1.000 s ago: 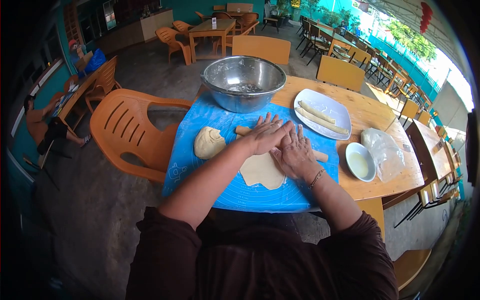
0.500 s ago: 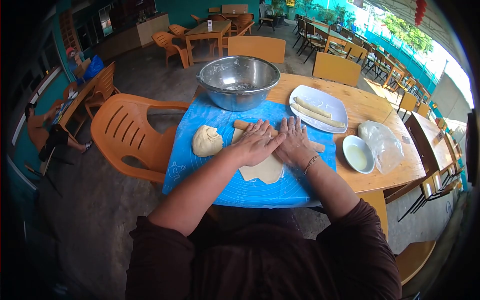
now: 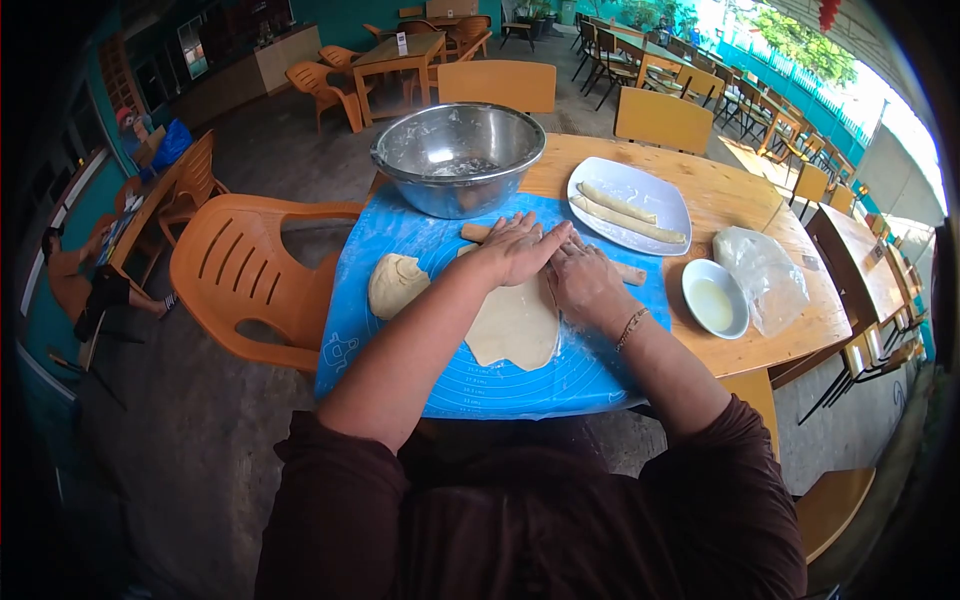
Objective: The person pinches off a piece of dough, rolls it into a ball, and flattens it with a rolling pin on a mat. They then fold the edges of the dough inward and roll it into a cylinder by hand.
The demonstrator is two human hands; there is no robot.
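Both hands press down on a wooden rolling pin (image 3: 629, 273), whose ends show on either side of them. My left hand (image 3: 517, 250) lies flat over its left part, fingers stretched forward. Beside it my right hand (image 3: 588, 283) rests on the right part with fingers extended, close to the left thumb. Under the pin a flattened sheet of dough (image 3: 513, 325) spreads on the blue mat (image 3: 450, 385), its near edge uneven. A rounded lump of dough (image 3: 397, 287) sits left of my left forearm.
A steel bowl (image 3: 458, 160) stands at the mat's far edge. On the wooden table (image 3: 740, 200) are a white plate (image 3: 655, 190) with dough rolls (image 3: 630, 217), a small bowl of pale liquid (image 3: 714, 303) and a plastic bag (image 3: 765, 275). An orange chair (image 3: 250, 270) is left; a person (image 3: 75, 275) sits beyond.
My hands and the rolling pin have moved slightly away from me over the dough, uncovering more of the sheet. The camera view has shifted a little.
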